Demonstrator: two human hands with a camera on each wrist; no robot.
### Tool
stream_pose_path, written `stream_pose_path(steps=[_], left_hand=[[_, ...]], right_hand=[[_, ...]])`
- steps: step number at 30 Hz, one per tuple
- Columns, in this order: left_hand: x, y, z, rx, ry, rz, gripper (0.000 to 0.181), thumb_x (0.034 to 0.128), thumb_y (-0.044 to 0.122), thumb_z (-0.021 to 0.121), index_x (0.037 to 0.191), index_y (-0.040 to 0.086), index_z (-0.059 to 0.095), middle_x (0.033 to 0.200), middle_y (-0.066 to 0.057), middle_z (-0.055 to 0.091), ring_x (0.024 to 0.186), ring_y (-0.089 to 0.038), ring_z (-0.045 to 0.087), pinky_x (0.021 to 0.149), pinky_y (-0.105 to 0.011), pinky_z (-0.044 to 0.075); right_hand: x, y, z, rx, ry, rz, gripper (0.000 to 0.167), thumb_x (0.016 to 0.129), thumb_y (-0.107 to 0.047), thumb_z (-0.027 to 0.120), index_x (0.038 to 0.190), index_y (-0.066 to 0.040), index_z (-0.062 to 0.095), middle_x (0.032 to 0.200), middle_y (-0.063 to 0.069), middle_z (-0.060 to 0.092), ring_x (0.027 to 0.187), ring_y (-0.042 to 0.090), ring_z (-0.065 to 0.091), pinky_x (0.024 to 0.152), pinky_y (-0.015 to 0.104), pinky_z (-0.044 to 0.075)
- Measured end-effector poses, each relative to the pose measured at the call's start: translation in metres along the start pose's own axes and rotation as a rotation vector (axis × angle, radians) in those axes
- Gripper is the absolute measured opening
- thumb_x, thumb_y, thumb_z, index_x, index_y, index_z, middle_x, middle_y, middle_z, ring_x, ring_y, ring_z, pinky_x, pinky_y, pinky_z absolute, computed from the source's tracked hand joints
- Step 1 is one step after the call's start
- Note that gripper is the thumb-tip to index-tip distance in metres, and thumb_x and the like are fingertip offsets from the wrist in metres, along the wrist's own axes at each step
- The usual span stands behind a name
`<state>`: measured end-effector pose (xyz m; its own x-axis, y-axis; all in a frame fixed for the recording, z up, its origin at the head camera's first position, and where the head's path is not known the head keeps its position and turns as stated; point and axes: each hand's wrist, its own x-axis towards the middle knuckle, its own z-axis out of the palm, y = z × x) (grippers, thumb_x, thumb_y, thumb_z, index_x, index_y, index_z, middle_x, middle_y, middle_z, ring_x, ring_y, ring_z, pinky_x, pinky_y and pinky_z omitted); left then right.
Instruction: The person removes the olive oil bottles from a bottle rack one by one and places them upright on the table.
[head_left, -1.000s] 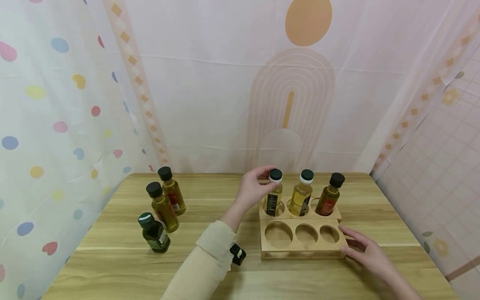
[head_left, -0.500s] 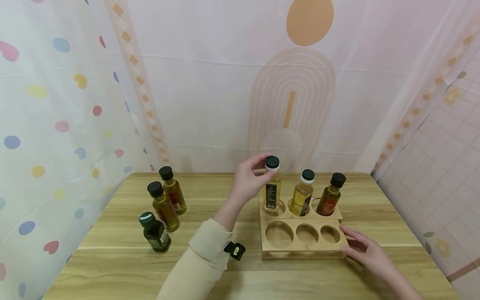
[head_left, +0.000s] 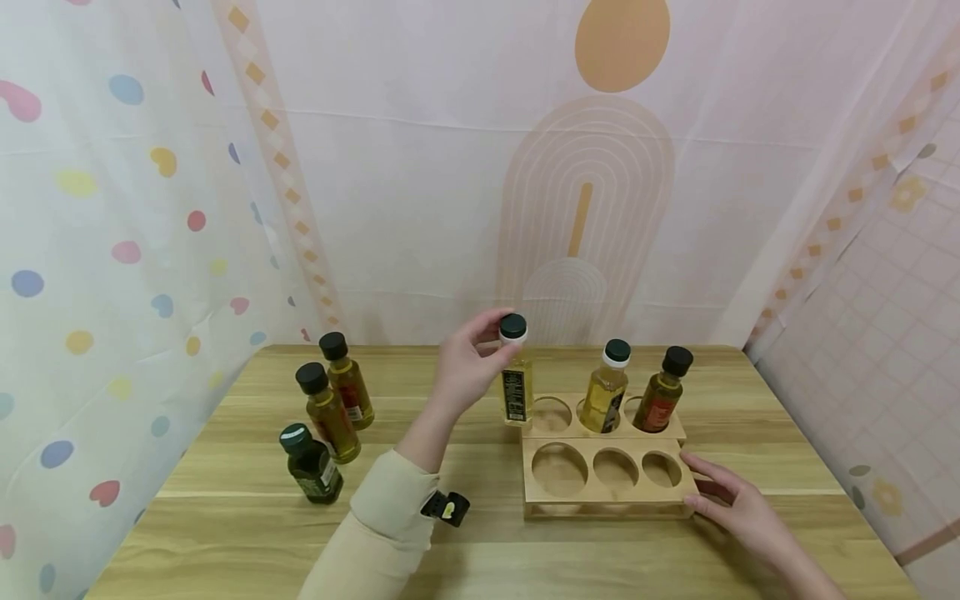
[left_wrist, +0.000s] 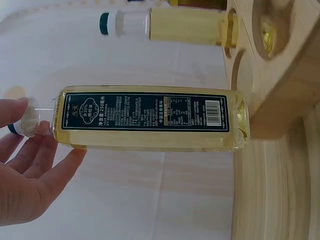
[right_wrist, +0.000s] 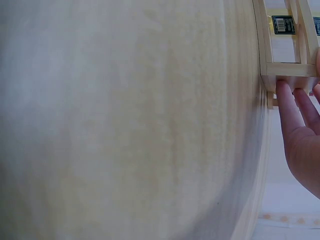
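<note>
My left hand (head_left: pixel 467 367) pinches a clear bottle of pale yellow oil (head_left: pixel 517 392) by its neck, just under the dark green cap. The bottle hangs upright beside the left end of a two-tier wooden rack (head_left: pixel 607 493). In the left wrist view the bottle (left_wrist: pixel 150 120) shows a dark label with a barcode, its base off the rack (left_wrist: pixel 270 112). My right hand (head_left: pixel 738 508) holds the rack's right end; in the right wrist view its fingers (right_wrist: pixel 287 97) touch the side panel. The rack's back row carries another pale oil bottle (head_left: pixel 604 396) and a red-labelled bottle (head_left: pixel 660 404).
On the left of the wooden table (head_left: pixel 225 533) stand two black-capped oil bottles (head_left: pixel 332 425) (head_left: pixel 349 387) and a dark green bottle (head_left: pixel 315 472). Patterned curtains hang behind the table and along both sides.
My left hand has lifted the bottle out of the rack's back left hole and carried it to the left. My right hand stays at the rack's end.
</note>
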<state>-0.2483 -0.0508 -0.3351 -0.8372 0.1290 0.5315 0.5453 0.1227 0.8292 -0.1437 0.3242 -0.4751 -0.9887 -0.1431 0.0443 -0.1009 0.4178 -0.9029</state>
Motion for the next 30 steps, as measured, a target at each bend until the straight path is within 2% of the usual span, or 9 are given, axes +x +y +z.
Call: stream_pose_path(steps=[2, 8, 10, 15, 19, 24, 30], left_hand=[[-0.001, -0.002, -0.007, 0.013, 0.023, -0.004, 0.038, 0.0841, -0.006, 0.074, 0.121, -0.004, 0.065, 0.109, -0.019, 0.068, 0.100, -0.031, 0.065, 0.087, -0.046, 0.056], [-0.005, -0.009, -0.029, 0.065, 0.071, -0.045, 0.039, 0.0845, -0.007, 0.072, 0.122, -0.005, 0.063, 0.113, -0.022, 0.066, 0.103, -0.036, 0.063, 0.089, -0.051, 0.054], [-0.007, -0.012, -0.037, 0.087, 0.085, -0.061, 0.039, 0.0852, -0.007, 0.071, 0.123, -0.005, 0.063, 0.114, -0.022, 0.065, 0.104, -0.036, 0.063, 0.090, -0.051, 0.053], [-0.012, -0.021, -0.055, 0.137, 0.129, -0.112, 0.041, 0.0855, -0.009, 0.071, 0.125, -0.004, 0.062, 0.112, -0.022, 0.064, 0.105, -0.035, 0.062, 0.091, -0.050, 0.053], [-0.014, -0.026, -0.069, 0.176, 0.153, -0.165, 0.042, 0.0868, -0.009, 0.070, 0.127, -0.004, 0.060, 0.117, -0.022, 0.063, 0.109, -0.035, 0.060, 0.094, -0.050, 0.051], [-0.017, -0.032, -0.085, 0.238, 0.174, -0.227, 0.042, 0.0904, -0.004, 0.067, 0.131, -0.001, 0.058, 0.124, -0.021, 0.061, 0.115, -0.034, 0.057, 0.098, -0.050, 0.049], [-0.019, -0.038, -0.101, 0.288, 0.201, -0.261, 0.041, 0.0922, -0.003, 0.065, 0.132, 0.000, 0.057, 0.126, -0.020, 0.060, 0.117, -0.034, 0.056, 0.099, -0.049, 0.048]], right_hand=[[0.000, 0.000, 0.000, -0.002, 0.004, -0.002, 0.062, 0.093, -0.011, 0.069, 0.147, 0.004, 0.042, 0.141, 0.005, 0.044, 0.103, -0.005, 0.056, 0.081, 0.024, 0.055], [0.000, -0.001, 0.001, -0.005, 0.012, -0.012, 0.061, 0.093, -0.010, 0.070, 0.145, 0.005, 0.043, 0.136, -0.006, 0.045, 0.103, -0.005, 0.056, 0.080, 0.024, 0.055], [-0.001, 0.000, 0.001, -0.006, 0.012, -0.011, 0.061, 0.093, -0.010, 0.070, 0.145, 0.005, 0.043, 0.139, 0.000, 0.045, 0.103, -0.005, 0.056, 0.080, 0.024, 0.055], [-0.001, 0.001, 0.000, -0.004, 0.001, -0.001, 0.062, 0.093, -0.009, 0.069, 0.146, 0.006, 0.041, 0.145, 0.026, 0.040, 0.102, -0.006, 0.056, 0.080, 0.024, 0.055], [0.000, 0.001, 0.000, 0.006, -0.007, 0.010, 0.062, 0.094, -0.010, 0.068, 0.147, 0.006, 0.040, 0.147, 0.032, 0.036, 0.102, -0.007, 0.055, 0.080, 0.024, 0.055], [0.000, 0.001, 0.000, 0.010, -0.004, 0.008, 0.062, 0.094, -0.010, 0.068, 0.147, 0.006, 0.040, 0.147, 0.028, 0.038, 0.103, -0.006, 0.055, 0.080, 0.024, 0.056], [0.000, 0.002, 0.000, 0.006, 0.002, -0.009, 0.061, 0.093, -0.009, 0.068, 0.146, 0.005, 0.042, 0.142, 0.011, 0.044, 0.103, -0.005, 0.056, 0.080, 0.024, 0.056]])
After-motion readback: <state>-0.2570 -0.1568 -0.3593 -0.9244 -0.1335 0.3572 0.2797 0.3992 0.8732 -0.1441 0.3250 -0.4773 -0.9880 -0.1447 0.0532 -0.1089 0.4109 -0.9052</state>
